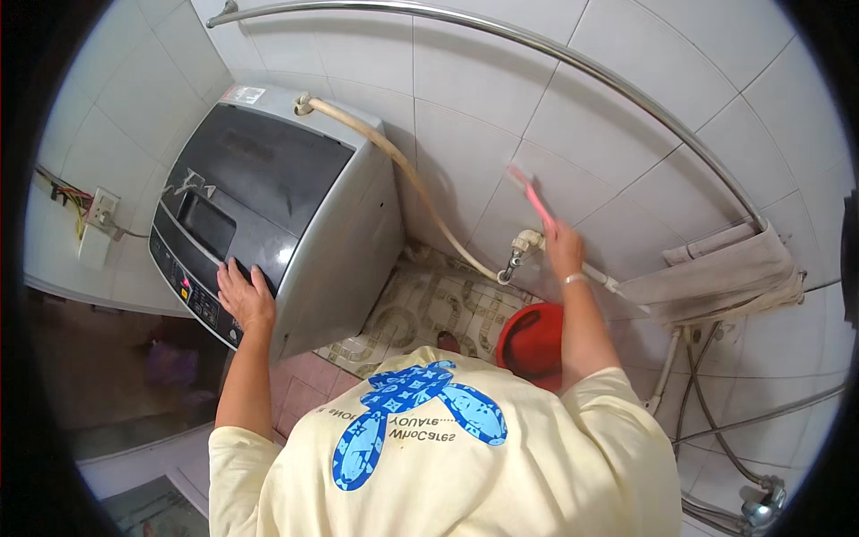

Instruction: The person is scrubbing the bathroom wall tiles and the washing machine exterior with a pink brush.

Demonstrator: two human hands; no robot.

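My right hand grips the pink handle of a brush, whose head is up against or close before the white wall tiles; whether it touches them I cannot tell. My left hand rests flat, fingers spread, on the front edge of the dark lid of a top-loading washing machine. A beige inlet hose runs from the machine's rear top down to a metal tap on a white pipe, just left of my right hand.
A red plastic basin stands on the patterned floor below my right forearm. A metal towel rail crosses the wall, with a greyish towel at its right end. Flexible hoses hang at the right. A wall socket with exposed wires is at the left.
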